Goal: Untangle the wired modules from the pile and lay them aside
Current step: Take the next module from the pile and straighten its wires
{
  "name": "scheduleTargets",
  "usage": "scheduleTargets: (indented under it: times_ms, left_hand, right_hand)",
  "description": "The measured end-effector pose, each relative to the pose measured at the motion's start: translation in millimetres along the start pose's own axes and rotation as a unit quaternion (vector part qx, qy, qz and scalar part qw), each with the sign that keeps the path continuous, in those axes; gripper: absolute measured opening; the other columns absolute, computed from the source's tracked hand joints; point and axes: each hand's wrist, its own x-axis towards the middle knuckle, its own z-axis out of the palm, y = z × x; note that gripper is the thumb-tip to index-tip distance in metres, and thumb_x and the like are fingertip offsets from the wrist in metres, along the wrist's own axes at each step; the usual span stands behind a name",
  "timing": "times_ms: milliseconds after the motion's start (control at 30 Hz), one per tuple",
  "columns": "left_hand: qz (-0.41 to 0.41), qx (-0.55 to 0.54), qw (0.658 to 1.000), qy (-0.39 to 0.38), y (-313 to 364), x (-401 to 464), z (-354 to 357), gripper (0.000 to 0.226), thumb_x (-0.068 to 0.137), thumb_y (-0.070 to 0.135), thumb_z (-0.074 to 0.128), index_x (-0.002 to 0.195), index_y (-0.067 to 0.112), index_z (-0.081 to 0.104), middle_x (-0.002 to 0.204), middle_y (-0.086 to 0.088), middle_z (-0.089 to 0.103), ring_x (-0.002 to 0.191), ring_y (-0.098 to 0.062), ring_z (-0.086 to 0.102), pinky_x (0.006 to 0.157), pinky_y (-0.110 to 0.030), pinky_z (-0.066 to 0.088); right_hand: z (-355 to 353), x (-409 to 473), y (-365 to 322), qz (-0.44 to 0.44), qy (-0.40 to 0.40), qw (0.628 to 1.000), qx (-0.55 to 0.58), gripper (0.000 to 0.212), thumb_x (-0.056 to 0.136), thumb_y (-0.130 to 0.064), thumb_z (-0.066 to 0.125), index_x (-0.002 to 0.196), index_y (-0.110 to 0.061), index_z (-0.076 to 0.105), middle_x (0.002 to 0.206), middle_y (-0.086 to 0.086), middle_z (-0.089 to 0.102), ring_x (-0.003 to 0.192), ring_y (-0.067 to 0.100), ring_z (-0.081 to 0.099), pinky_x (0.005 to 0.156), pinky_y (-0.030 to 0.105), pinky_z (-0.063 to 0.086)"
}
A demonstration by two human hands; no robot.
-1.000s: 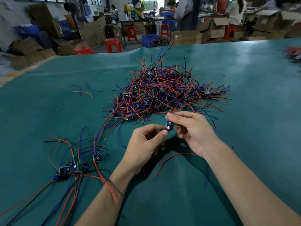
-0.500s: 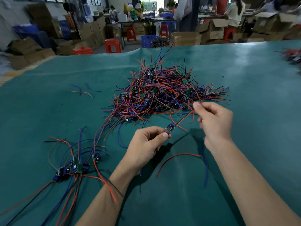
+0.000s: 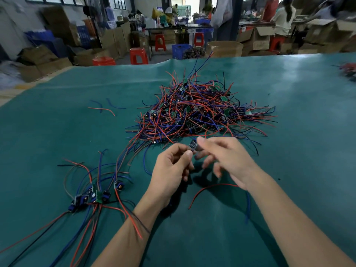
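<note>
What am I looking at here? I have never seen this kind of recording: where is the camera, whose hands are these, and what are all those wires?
There is no robot. One camera sits on a person's head, looking forward and down at a green table. The left hand and right hand together hold one small wired module in front of a tangled pile of red, blue and black wired modules. The right hand is motion-blurred. Modules already laid aside lie by the left forearm. Behind the table is a workshop with cardboard boxes.
</note>
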Motion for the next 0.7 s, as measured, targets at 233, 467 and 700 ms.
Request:
scheduleTargets:
  times_ms: [233,467,700]
  left_hand:
    - [-0.037,0.026,0.998,-0.05,3.4,-3.6,0.7,0.018,0.101,0.017,0.058,0.087,0.007,0.064,0.055,-0.002,0.061,0.043,-0.011,0.047,0.041,-0.019,0.038]
    - [-0.021,0.07,0.991,-0.116,4.5,-4.0,3.3,0.021,0.098,0.01,0.06,0.078,0.013,0.067,0.057,0.001,0.063,0.048,-0.01,0.051,0.046,-0.017,0.04]
    - [0.014,0.191,0.972,-0.132,-1.3,-4.2,1.6,0.016,0.088,0.019,0.067,0.073,0.018,0.07,0.063,0.006,0.063,0.056,-0.007,0.052,0.056,-0.024,0.044]
  right_hand:
    - [0.1,1.1,4.4,-0.076,0.017,0.997,-0.02,0.01,0.094,-0.022,0.073,0.085,-0.019,0.074,0.081,0.006,0.075,0.071,0.012,0.065,0.053,0.026,0.047]
    - [-11.8,7.9,-4.5,-0.178,0.243,0.953,0.03,0.01,0.091,-0.028,0.069,0.083,-0.025,0.067,0.075,-0.005,0.074,0.066,0.009,0.061,0.05,0.021,0.048]
    - [-37.7,-7.6,-52.5,-0.253,0.4,0.872,0.127,0.012,0.101,-0.016,0.062,0.089,-0.017,0.062,0.071,-0.006,0.068,0.051,0.006,0.053,0.045,0.021,0.043]
